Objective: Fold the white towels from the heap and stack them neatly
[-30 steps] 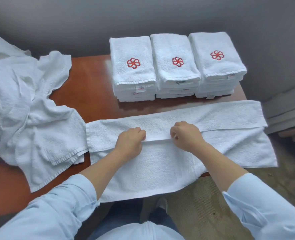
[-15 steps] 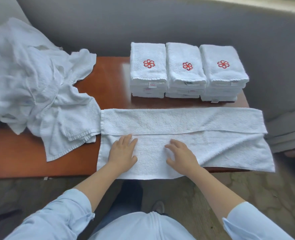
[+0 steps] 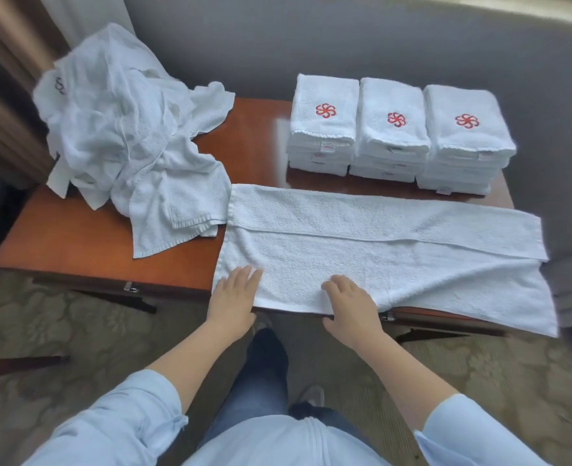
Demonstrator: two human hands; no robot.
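Tabletop: reddish-brown wood; from my station I see it carrying every towel in view.
Heap: crumpled white towels piled on the far-left part of the tabletop. One loose end reaches the left end of the spread towel.
Spread towel: lies lengthwise across the near half of the tabletop. Its far long edge is folded toward the middle, the hem running along its length. Its right end passes the tabletop's right edge, and the near-right corner droops off the front.
Stacks: three piles of folded towels side by side at the far right, just behind the spread towel. I make out a red pinwheel emblem on each top towel.
Right hand: open, fingers spread and slightly bent, resting on the spread towel's near edge.
Left hand: open, fingers straight, flat on the towel's near-left corner.
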